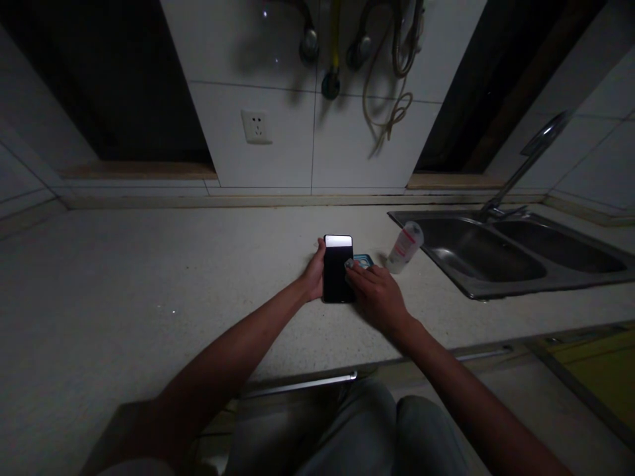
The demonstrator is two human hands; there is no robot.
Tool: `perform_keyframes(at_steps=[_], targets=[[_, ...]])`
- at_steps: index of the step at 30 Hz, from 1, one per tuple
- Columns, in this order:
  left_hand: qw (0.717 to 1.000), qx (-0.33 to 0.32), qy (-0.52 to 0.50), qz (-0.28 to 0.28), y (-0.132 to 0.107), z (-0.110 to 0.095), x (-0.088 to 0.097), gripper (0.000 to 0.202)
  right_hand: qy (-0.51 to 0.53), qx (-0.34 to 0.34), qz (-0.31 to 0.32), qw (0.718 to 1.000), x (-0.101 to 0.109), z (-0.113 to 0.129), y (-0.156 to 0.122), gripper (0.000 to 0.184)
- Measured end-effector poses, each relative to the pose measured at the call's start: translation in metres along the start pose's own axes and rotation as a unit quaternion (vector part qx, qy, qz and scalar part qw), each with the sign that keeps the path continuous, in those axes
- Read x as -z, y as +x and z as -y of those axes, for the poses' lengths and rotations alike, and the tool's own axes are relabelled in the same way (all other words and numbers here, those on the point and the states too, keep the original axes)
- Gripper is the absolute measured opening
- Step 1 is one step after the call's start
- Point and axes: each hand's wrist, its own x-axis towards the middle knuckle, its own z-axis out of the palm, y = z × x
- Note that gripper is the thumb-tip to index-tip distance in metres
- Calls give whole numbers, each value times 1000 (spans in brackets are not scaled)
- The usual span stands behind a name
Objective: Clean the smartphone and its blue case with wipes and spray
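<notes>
A black phone [337,272] lies flat on the pale countertop [149,284], its top edge lit. My left hand [313,274] rests against the phone's left side, fingers curled along its edge. My right hand [377,294] lies over the phone's right side, its fingertips pinched on a small pale wad [350,264] pressed to the screen. A small teal packet [364,260] lies just behind my right fingers.
A small clear bottle [404,247] with a pink label leans beside the steel double sink [501,254] at the right, under a tap [526,162]. A wall socket [256,126] and hanging hoses [397,86] are on the tiled wall behind. The scene is dim.
</notes>
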Motion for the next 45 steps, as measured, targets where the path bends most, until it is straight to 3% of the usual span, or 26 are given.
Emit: perform_keyframes(at_steps=[3,7,12,15,19,24,30,34,38,42,45], targets=[[1000,8,7,-4,1,0,1,89,60,23,4,998,-1,0,0,33],[999,1,26,-27,-1,1,0,93,161,107,24,981,0,7,-2,27],[998,-47,24,-35,-2,3,-3,84,170,157,78,970,1,22,-2,24],[998,-51,19,-44,-1,2,-2,85,130,127,73,981,0,25,0,26],[999,-10,0,-30,0,0,0,86,64,22,50,996,-1,21,3,34],[999,-11,-17,-43,4,1,2,80,-5,-63,69,996,-1,12,7,36],[997,-40,-14,-60,4,6,-1,73,8,-75,32,997,-6,-3,19,37],[997,-49,-17,-62,4,8,-3,69,24,-82,20,996,-18,-10,46,37],[995,-61,-39,-72,6,7,0,63,79,-44,23,996,-31,-9,70,33],[993,-60,-54,-89,7,5,0,62,91,-19,7,996,-35,-6,73,28],[994,-46,-44,-90,6,4,0,64,80,-41,-10,996,-32,-10,68,28]])
